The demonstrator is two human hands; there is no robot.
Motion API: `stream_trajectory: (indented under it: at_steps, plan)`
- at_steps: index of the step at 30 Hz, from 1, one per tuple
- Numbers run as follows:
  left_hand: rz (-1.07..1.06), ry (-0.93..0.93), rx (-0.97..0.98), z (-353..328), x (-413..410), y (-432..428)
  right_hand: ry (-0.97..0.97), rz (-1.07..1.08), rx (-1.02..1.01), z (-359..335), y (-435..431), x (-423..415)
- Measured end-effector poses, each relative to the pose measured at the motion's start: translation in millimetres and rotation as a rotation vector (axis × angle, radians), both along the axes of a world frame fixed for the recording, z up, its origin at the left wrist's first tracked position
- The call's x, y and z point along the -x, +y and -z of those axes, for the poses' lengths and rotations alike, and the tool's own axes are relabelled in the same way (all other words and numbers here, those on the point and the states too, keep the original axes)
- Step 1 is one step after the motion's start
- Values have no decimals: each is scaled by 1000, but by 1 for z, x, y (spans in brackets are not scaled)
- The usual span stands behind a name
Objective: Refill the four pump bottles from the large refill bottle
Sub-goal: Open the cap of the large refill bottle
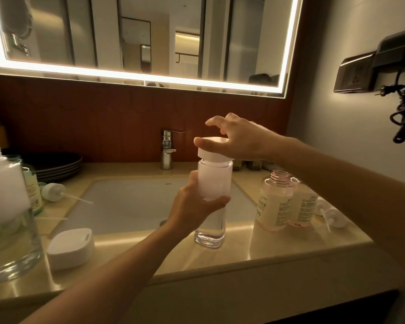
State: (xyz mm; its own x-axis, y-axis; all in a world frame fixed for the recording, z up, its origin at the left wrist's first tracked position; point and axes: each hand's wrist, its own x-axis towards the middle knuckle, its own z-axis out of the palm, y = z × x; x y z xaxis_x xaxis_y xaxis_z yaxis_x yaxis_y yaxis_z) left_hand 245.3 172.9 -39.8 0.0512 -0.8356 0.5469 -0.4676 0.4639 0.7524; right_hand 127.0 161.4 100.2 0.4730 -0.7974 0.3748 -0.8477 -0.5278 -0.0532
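Head view: a clear bottle [211, 232] stands upright on the counter [220, 260], at the front rim of the sink [126, 202]. The left hand [197, 206] grips its middle, fingers curled round the body and pressed together. The right hand [239, 141] comes over the top and holds the white cap [214, 150]. The thumb lies on the near rim and the other fingers curl behind it, while the index finger is lifted and spread away from the rest.

The step looks like turning this cap, though whether on or off cannot be told. To do it well, the left hand should keep the base flat on the counter and hold the body still while only the right wrist turns. The cap should stay level so the thread does not cross. The raised index finger would add grip if laid on the rim.

To the right, two pink bottles [275, 204] stand open and touching, with loose pump heads [332, 216] lying just beside them. To the left are a second white cap [70, 247], an open glass container [9, 230], a green bottle [34, 188] and a pump with its tube [54, 191]. Which of these is the large refill bottle cannot be told.
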Motion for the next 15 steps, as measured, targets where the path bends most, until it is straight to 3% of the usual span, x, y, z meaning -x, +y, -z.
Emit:
stream_trajectory:
  at_steps: [2, 10, 15]
  plan:
    - [-2, -3, -3, 0, 0, 0, 36, 8, 9, 2, 0, 1]
    - [2, -10, -1, -1, 0, 1, -127, -256, -204, 4, 1, 5]
    - [-2, -5, -4, -1, 0, 0, -43, -126, -58, 2, 1, 1]
